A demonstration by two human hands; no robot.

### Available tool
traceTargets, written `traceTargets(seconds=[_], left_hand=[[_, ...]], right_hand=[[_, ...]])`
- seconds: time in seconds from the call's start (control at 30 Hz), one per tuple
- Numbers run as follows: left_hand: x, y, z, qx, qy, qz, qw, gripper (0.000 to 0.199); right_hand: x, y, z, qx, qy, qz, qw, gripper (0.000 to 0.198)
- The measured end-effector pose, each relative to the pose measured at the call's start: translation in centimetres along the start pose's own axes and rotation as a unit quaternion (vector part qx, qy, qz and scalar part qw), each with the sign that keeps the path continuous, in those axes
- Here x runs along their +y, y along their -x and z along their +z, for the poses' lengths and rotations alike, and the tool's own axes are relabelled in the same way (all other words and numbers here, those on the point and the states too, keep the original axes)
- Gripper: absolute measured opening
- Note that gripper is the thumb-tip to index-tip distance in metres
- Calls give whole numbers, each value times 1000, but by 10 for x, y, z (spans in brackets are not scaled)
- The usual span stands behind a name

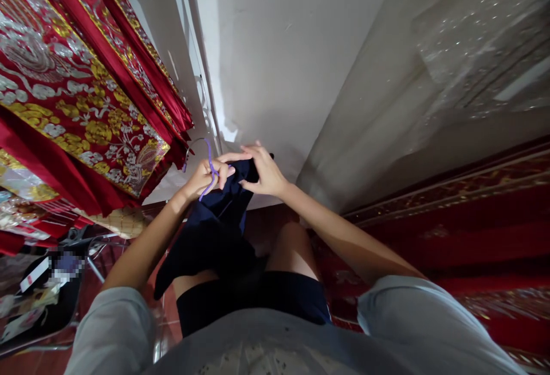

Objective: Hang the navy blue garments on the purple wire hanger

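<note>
My left hand (pixel 210 174) is closed round a thin purple hanger (pixel 209 157), whose hook points away to the left. A dark navy garment (pixel 223 214) hangs below both hands, over my lap, its folds spilling toward the left. My left fingertips also touch its upper edge. On the other side my right hand (pixel 266 172) grips the top of the cloth, thumb and fingers curved apart with fabric between them. The part of the hanger behind my left fingers is hidden, and the garment's full shape cannot be made out.
Red hangings with gold and silver embroidery (pixel 86 100) drop close on the left. A pale wall panel (pixel 292 43) stands ahead, with clear plastic sheeting (pixel 472 54) to the right. Red decorated cloth (pixel 472 237) lies at the right. A black chair (pixel 55 306) holds small items.
</note>
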State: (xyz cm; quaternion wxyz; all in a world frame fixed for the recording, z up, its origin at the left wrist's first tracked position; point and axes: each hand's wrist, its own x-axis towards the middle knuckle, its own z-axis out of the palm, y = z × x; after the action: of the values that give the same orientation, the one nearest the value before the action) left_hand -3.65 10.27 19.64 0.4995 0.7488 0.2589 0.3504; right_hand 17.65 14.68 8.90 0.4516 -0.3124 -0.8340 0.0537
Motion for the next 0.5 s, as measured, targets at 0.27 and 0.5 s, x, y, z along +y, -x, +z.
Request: traceTargets(seconds=[0.27,0.5], left_hand=[[-11,25,-23,60,94,-73,991,46],[-22,56,-52,154,252,-114,949,47]], right_hand=[[10,1,-45,-164,-293,255,907,46],[2,6,-67,98,-436,372,814,45]])
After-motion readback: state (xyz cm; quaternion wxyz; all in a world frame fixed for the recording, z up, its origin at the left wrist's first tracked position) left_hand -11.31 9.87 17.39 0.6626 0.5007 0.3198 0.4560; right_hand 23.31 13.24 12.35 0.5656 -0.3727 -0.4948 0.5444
